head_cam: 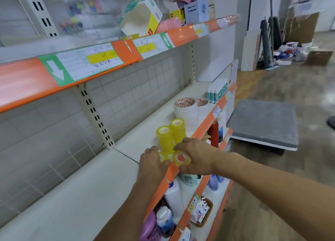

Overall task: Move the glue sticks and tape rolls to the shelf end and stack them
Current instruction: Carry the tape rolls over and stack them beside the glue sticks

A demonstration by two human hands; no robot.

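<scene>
We hold one yellow tape roll (181, 158) in our right hand (196, 157) and another in our left hand (154, 161), just before the two yellow stacks (171, 137), while the white rolls (186, 112) and glue sticks (217, 92) beyond already stand at the shelf (72, 195) end, so little seems left.

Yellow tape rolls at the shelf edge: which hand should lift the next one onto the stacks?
Probably right hand: it grips a roll beside the stacks. Left hand covers another.

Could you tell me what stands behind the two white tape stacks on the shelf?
Behind the white tape stacks stands a row of upright white-and-teal glue sticks; whatever is beyond that row is hidden.
</scene>
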